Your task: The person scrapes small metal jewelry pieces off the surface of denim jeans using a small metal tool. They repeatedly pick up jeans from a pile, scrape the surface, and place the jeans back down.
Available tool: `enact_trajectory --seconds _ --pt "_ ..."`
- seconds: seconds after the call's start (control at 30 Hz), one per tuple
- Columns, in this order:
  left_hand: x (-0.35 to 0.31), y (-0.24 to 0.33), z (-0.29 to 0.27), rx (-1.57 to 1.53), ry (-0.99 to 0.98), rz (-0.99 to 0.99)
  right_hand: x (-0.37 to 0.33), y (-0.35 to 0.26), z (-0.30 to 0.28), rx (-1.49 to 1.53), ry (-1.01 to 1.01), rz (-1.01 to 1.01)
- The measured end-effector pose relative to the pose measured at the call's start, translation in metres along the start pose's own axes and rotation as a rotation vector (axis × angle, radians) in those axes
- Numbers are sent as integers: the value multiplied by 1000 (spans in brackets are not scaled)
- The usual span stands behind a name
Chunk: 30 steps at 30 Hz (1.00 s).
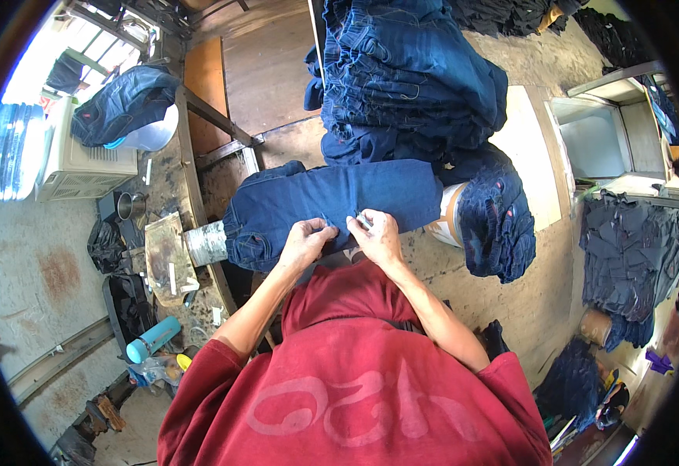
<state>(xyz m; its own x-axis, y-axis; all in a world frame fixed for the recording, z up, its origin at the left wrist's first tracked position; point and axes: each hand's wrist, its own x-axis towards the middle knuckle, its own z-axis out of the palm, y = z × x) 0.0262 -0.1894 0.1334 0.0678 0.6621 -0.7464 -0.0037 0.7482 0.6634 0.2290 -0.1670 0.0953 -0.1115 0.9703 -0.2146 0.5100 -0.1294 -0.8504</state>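
A pair of dark blue jeans [293,194] is stretched sideways in front of me over a pale roller-like form [206,244] whose end sticks out at the left. At the near edge of the denim, my left hand [307,241] pinches a small fold of the cloth between closed fingers. Just right of it, my right hand [376,237] is closed around a small pale thing, its kind too small to make out, held against the jeans. The two hands are a short gap apart.
A tall stack of folded jeans [409,78] rises beyond my hands. More jeans [499,217] hang over a round form at the right. Dark garments [627,252] are piled farther right. On the left bench lie a turquoise bottle [153,340] and a metal mug [131,206].
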Motion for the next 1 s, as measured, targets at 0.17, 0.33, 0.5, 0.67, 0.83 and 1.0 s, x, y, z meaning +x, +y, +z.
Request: enact_trajectory --seconds 0.17,0.33,0.5,0.67,0.83,1.0 --pt "-9 -6 -5 -80 63 -75 0 7 -2 23 -50 79" --pt "-12 4 -32 -310 -213 -187 -3 -4 -14 26 -88 117" --pt "-2 29 -52 401 -417 125 -15 -37 -30 -172 -36 -164" --pt "-1 39 -62 147 -530 -32 -25 -60 -16 -505 -46 -385" --pt "2 34 -65 109 -528 -68 -19 -60 -13 -579 5 -365" --pt "1 31 -64 64 -524 -61 -6 -62 -20 -612 100 -334"
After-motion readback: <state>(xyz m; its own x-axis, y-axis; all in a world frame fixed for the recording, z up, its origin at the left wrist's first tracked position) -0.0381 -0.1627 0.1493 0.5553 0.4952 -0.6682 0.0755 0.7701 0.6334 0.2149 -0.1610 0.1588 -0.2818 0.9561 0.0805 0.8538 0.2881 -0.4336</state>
